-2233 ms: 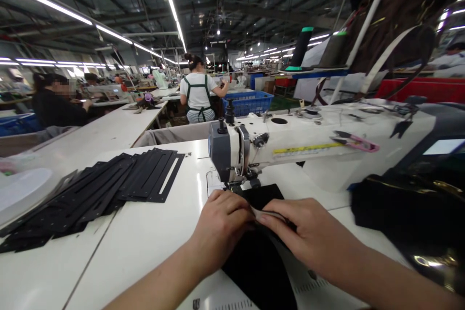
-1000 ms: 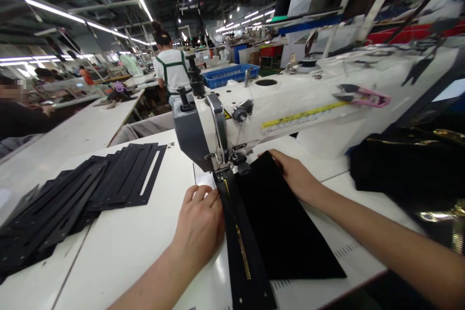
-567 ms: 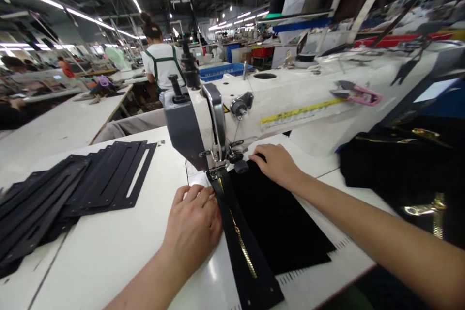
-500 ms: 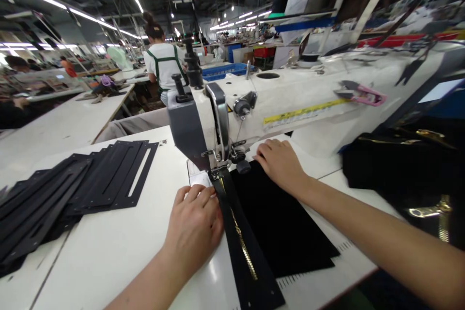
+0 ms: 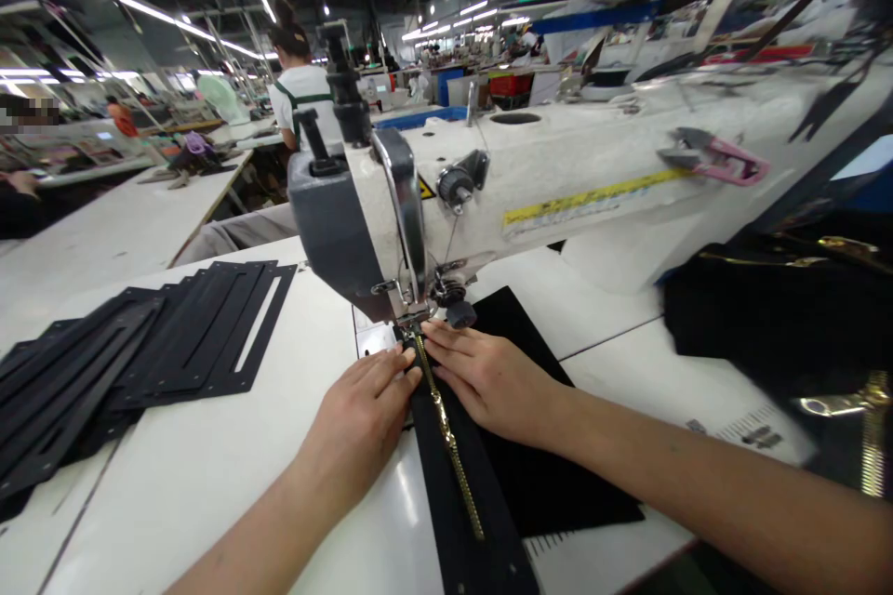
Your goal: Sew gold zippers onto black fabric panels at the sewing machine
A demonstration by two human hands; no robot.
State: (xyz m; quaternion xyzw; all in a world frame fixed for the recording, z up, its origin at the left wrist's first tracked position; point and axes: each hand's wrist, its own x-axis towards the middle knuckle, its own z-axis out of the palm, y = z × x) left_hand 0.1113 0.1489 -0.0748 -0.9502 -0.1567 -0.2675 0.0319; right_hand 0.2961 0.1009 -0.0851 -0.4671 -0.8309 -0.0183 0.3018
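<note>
A black strip (image 5: pixel 446 493) with a gold zipper (image 5: pixel 446 430) runs lengthwise under the presser foot of a white sewing machine (image 5: pixel 600 195). Beneath and to its right lies a black fabric panel (image 5: pixel 551 483). My left hand (image 5: pixel 363 409) rests at the strip's left edge, fingers together, their tips just in front of the foot. On the other side of the zipper, my right hand (image 5: pixel 495 381) lies flat on the black material, fingers stretched toward the foot. Neither hand is wrapped round anything.
Black frame-like pieces (image 5: pixel 202 335) with slots are piled at the left of the table (image 5: pixel 174 483). Black pieces with gold zippers (image 5: pixel 774 297) lie at the right. Pink-handled snips (image 5: pixel 726 158) are on the machine arm. A person (image 5: pixel 299 84) in a white top stands beyond.
My right hand has moved left and nearer, from the panel's far edge to beside the zipper. My left hand has shifted slightly left. The zipper strip lies straighter, and the view has moved a little.
</note>
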